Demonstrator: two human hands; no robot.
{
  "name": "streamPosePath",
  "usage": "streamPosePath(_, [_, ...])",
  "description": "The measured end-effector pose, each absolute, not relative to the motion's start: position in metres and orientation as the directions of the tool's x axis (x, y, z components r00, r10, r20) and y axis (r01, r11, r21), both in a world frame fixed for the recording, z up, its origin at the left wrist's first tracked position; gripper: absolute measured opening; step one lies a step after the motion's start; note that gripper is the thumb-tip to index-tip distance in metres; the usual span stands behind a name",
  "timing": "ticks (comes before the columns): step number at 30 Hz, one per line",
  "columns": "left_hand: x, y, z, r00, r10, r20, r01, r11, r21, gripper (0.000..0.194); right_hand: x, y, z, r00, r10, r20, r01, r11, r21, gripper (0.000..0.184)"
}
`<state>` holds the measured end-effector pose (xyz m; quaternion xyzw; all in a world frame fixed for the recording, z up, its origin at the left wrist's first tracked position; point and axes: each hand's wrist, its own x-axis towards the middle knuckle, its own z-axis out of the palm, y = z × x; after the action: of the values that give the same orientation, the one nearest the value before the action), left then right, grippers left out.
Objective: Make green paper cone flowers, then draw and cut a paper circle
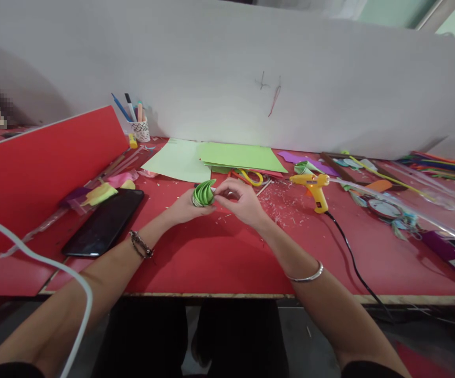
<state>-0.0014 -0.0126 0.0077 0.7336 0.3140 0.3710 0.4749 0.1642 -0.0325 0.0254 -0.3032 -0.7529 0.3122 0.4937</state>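
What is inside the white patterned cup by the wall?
The cup holds a slim blue item, a white marker with a black top and a peach-coloured one. Its wall covers their lower ends and anything shorter.

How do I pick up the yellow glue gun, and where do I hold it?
Probably best by the handle of the glue gun, with the right hand, coming from the near side. The handle points toward you, while the nozzle points left. Keep off the nozzle, as it might be hot.
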Motion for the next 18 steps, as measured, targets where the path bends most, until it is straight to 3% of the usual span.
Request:
streamPosePath(8, [0.0015,-0.0135,0.0095,0.447,0.828,0.338,0.186,-0.455,0.871,0.022,0.1577,-0.0420,0.0297,-0.277,0.632,0.724,0.324,0.771,-0.549,0.005])
streamPosePath(14, [-0.0022,-0.0083,0.0032,0.398,0.815,0.422,0.303,-0.551,0.778,0.019,0.1586,-0.0387,0.0241,-0.325,0.669,0.668,0.467,0.728,-0.502,0.009])
streamPosePath(18, [-0.0032,-0.0082,0.0031,0.446,0.803,0.395,0.347,-0.561,0.751,0.018,0.1592,-0.0372,0.0222,-0.359,0.682,0.637,0.485,0.720,-0.497,0.009])
